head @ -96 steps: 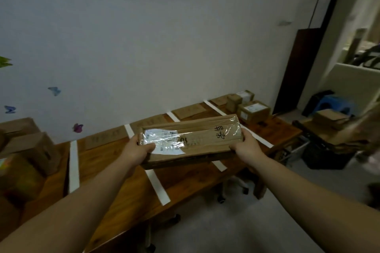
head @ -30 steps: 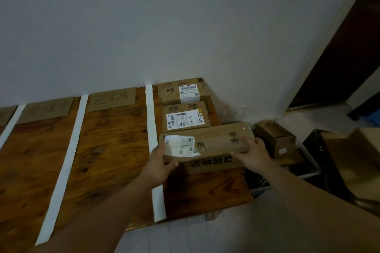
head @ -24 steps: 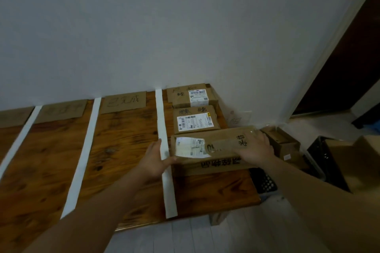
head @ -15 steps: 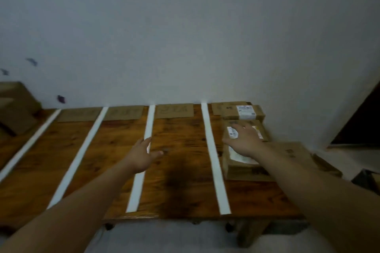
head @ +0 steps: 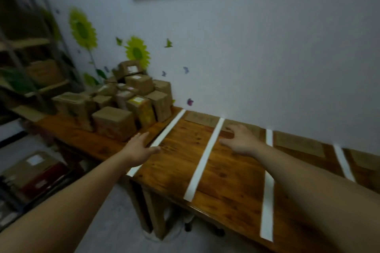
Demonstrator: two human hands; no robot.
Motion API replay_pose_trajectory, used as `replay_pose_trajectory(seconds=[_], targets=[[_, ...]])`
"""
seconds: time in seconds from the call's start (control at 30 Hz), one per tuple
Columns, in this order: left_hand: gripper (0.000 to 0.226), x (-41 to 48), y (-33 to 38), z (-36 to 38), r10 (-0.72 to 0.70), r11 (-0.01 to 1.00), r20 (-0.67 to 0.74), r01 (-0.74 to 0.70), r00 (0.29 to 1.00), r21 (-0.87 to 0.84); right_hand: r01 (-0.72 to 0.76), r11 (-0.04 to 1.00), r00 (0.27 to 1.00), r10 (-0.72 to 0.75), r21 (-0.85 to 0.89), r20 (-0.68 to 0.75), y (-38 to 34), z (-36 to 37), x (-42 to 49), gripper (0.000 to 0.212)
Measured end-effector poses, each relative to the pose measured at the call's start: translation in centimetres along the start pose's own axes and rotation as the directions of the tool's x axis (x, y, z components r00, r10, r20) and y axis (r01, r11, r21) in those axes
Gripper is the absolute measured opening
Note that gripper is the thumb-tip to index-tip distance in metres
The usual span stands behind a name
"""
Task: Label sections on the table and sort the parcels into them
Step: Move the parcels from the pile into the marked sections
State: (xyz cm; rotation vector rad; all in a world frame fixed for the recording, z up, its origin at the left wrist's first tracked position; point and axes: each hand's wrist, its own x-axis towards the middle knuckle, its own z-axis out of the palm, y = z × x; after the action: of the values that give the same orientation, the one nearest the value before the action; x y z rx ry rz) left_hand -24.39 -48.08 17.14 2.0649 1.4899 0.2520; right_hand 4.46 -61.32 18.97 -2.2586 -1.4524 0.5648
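Observation:
A pile of several brown cardboard parcels (head: 125,98) stands on the left end of the wooden table (head: 226,178), against the wall. White tape strips (head: 203,160) split the tabletop into sections, with cardboard label cards (head: 202,118) lying at the back of them. My left hand (head: 139,148) is stretched out with straight fingers, empty, just right of the nearest parcel (head: 115,122). My right hand (head: 240,139) hovers open and empty over the section between two strips.
A metal shelf rack (head: 30,47) with boxes stands at the far left. More parcels and a red item (head: 39,172) lie on the floor at lower left. Sunflower and butterfly stickers mark the wall. The picture is blurred by motion.
The long parcel was set down in the rightmost section and both hands let go of it. The view has swung left toward the parcel pile, and both hands now reach out empty.

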Motion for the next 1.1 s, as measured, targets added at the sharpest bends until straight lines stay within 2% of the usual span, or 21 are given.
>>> replay_pose_trajectory(seconds=[0.13,0.33,0.5,0.67,0.8,0.9,1.03,1.1], targets=[[0.082,2.2,-6.2,-4.6,-0.104,0.994,-0.092,0.1,0.99,-0.045,0.102,0.995,0.992,-0.101,-0.009,0.08,-7.5,4.1,5.7,0.078],[0.082,8.9,-13.8,-9.8,-0.222,0.975,-0.111,0.219,0.969,-0.038,0.234,0.972,0.957,-0.236,0.03,0.172,-15.8,10.9,16.2,0.074],[0.082,16.2,-18.7,-14.7,-0.312,0.95,-0.073,0.312,0.947,-0.01,0.266,0.96,0.917,-0.28,0.087,0.284,-22.6,15.8,25.9,0.076],[0.081,22.6,-22.2,-17.6,-0.358,0.933,-0.017,0.359,0.933,0.011,0.345,0.936,0.869,-0.347,0.07,0.352,-28.4,20.5,32.3,0.072],[0.079,28.1,-24.1,-18.7,-0.304,0.948,0.023,0.3,0.952,0.102,0.403,0.915,0.834,-0.35,-0.036,0.426,-31.5,24.5,35.2,0.075],[0.079,32.6,-25.6,-18.5,-0.227,0.953,0.061,0.209,0.972,0.218,0.397,0.913,0.846,-0.322,-0.097,0.426,-33.0,26.7,36.9,0.077],[0.082,38.0,-28.2,-18.3,-0.135,0.941,0.122,0.088,0.983,0.326,0.278,0.946,0.877,-0.179,-0.166,0.446,-34.2,29.8,37.8,0.077],[0.082,40.2,-30.1,-18.4,-0.116,0.928,0.2,0.034,0.973,0.372,0.179,0.969,0.911,-0.098,-0.171,0.4,-34.8,31.3,37.3,0.073]])
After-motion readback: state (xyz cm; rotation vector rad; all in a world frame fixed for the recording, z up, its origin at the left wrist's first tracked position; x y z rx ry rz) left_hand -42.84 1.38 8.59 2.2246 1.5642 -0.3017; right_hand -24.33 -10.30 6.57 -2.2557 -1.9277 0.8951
